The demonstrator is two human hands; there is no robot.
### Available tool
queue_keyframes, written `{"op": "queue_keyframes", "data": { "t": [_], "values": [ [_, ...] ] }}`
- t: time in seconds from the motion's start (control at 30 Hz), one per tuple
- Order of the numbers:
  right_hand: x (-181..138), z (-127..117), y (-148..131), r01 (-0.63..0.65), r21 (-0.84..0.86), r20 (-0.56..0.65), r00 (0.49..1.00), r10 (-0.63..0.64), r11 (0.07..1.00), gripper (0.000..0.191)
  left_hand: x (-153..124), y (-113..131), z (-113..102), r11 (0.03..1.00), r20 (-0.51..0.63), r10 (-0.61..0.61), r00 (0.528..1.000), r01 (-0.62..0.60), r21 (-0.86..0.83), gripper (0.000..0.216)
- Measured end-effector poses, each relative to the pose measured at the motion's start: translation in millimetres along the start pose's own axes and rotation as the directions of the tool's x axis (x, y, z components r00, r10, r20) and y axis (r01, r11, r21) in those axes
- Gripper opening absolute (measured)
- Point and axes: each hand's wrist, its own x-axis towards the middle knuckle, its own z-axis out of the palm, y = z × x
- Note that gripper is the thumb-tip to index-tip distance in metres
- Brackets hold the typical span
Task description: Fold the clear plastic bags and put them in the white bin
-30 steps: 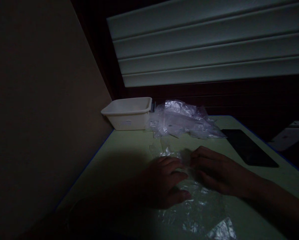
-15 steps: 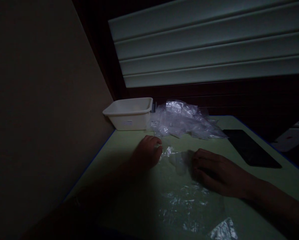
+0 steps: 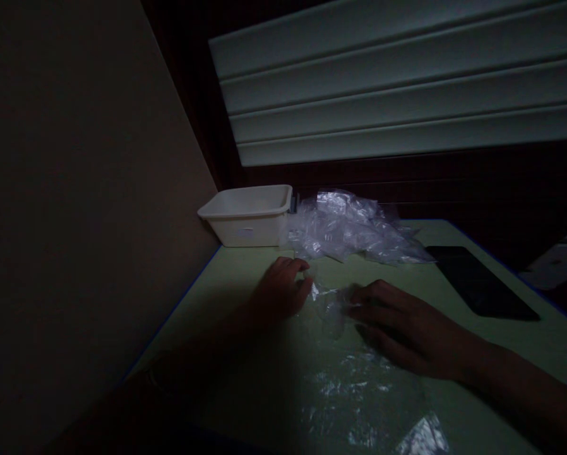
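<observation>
A clear plastic bag (image 3: pixel 354 385) lies flat on the green tabletop (image 3: pixel 245 265) in front of me, shiny with creases. My left hand (image 3: pixel 281 289) is at its far left corner, thumb and forefinger parted with a bit of clear plastic close to their tips. On the bag's right side is my right hand (image 3: pixel 401 325), palm down, fingers and thumb spread and slightly blurred. Its fingertips meet a small translucent patch (image 3: pixel 334 316) on the bag; whether this is a separate piece or a fold I cannot tell.
At the back left stands a white plastic tub (image 3: pixel 252 230) against the wall. A heap of clear plastic bags (image 3: pixel 350 224) lies right of it. A black flat tablet-like slab (image 3: pixel 480 281) rests near the right edge. The light is dim.
My left thumb and forefinger have parted from a pinch. My right hand has shifted slightly left over the bag, its fingers more spread.
</observation>
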Motion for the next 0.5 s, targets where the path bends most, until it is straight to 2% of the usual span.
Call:
{"op": "queue_keyframes", "data": {
  "t": [0.2,0.5],
  "values": [
    [0.7,0.9,-1.6,-0.013,-0.017,0.036,0.999,0.014,1.0,0.031,-1.7,-4.4,0.7,0.997,-0.013,-0.014,1.0,0.015,0.076,0.024],
    [2.2,0.8,-2.7,-0.008,-0.042,0.035,0.999,0.01,0.999,0.027,0.8,-0.1,-2.9,0.993,-0.01,-0.113,0.994,0.112,-0.047,0.013]
  ]
}}
